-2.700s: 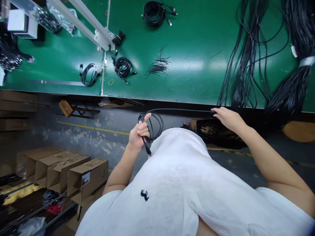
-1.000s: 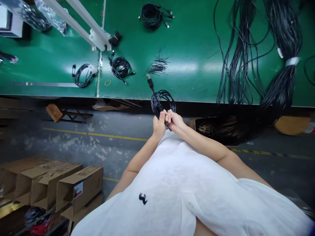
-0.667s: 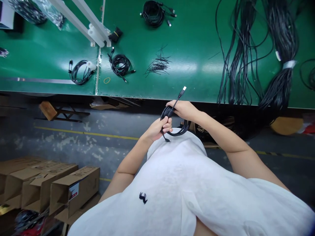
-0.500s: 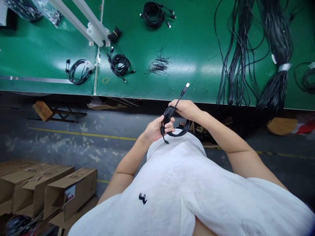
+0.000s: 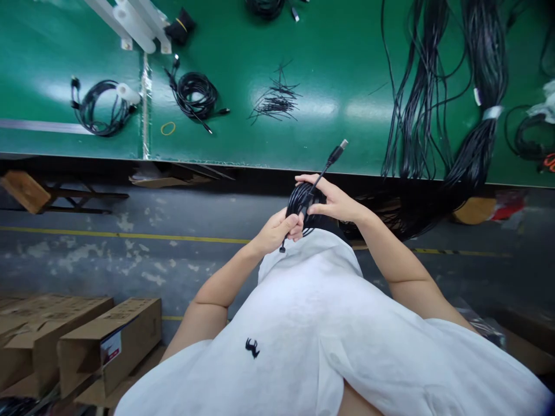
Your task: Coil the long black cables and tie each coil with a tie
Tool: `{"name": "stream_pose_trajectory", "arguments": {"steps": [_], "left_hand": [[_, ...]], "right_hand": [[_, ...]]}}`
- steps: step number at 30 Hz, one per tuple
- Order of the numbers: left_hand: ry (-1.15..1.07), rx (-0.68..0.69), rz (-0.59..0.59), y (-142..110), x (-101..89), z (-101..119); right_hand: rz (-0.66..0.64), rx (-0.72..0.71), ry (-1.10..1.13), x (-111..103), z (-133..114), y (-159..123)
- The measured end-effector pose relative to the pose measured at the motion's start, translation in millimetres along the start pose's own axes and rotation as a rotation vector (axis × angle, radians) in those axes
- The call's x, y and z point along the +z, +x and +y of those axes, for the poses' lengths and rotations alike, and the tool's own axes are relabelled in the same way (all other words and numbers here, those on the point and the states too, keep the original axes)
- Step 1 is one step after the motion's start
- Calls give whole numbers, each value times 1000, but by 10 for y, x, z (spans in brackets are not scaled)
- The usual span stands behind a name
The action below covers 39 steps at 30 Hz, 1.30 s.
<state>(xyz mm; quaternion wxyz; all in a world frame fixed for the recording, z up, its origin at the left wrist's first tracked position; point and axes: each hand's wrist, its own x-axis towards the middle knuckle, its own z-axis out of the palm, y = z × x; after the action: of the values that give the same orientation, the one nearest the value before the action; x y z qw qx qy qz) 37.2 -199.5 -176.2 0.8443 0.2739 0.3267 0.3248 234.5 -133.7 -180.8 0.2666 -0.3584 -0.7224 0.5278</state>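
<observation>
A coiled black USB cable is between my hands, in front of my waist and just short of the bench edge. My left hand is closed round the lower left side of the coil. On the other side, my right hand grips the coil with fingers over its top and thumb below. One plug with a metal tip sticks up to the right past my right hand. The cable's other end, small and dark, hangs below my left hand. Part of the coil is hidden by my fingers.
On the green bench lie two coiled cables, a pile of short black ties and a yellow rubber band. Long black cable bundles hang over the edge at right. Cardboard boxes stand lower left.
Earlier my right hand pulled a cable length out to the right; now the cable is fully coiled and both hands hold it together. The view has shifted, moving bench items left and up.
</observation>
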Motion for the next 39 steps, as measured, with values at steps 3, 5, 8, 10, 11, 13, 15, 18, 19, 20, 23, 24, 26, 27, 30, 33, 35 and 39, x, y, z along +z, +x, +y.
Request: {"name": "stream_pose_trajectory", "arguments": {"steps": [3, 5, 8, 10, 11, 13, 15, 18, 19, 20, 23, 24, 26, 27, 30, 33, 35, 39], "left_hand": [[-34, -12, 36, 91, -24, -22], [-156, -4, 112, 180, -13, 48], [-359, 97, 380, 369, 3, 227], [-432, 196, 557, 525, -16, 317], [-447, 250, 629, 606, -32, 337], [-435, 351, 734, 759, -66, 332], [-393, 420, 803, 884, -84, 298], [-354, 441, 850, 1015, -73, 285], [-356, 432, 846, 1046, -65, 303], [-366, 417, 832, 1072, -59, 330], [-436, 349, 786, 1094, -86, 444], [-463, 323, 785, 1079, -115, 481], [-489, 279, 805, 1015, -197, 534], [-480, 262, 822, 972, -242, 546], [-417, 232, 898, 839, -341, 526], [-376, 190, 970, 764, -354, 467], [-355, 158, 1004, 757, -331, 430], [-319, 135, 1024, 796, -298, 397]], "right_hand": [[-11, 98, 105, -3, 115, -5], [44, 181, 210, 38, 242, 49], [188, 442, 561, 195, 442, 216], [233, 707, 875, 349, 526, 378], [248, 820, 1012, 427, 545, 472], [312, 958, 1200, 556, 546, 677], [417, 996, 1273, 623, 527, 877], [473, 1004, 1274, 617, 544, 1071], [455, 1004, 1262, 595, 572, 1089], [418, 1008, 1242, 563, 614, 1084], [114, 1009, 1114, 353, 842, 996], [0, 985, 1018, 227, 960, 981], [-105, 886, 702, -114, 1266, 1054], [-78, 816, 492, -315, 1452, 1161], [110, 559, -144, -890, 2079, 1749], [135, 375, -541, -1204, 2635, 2445], [78, 365, -663, -1248, 2855, 2763], [-19, 391, -720, -1208, 2883, 2897]]}}
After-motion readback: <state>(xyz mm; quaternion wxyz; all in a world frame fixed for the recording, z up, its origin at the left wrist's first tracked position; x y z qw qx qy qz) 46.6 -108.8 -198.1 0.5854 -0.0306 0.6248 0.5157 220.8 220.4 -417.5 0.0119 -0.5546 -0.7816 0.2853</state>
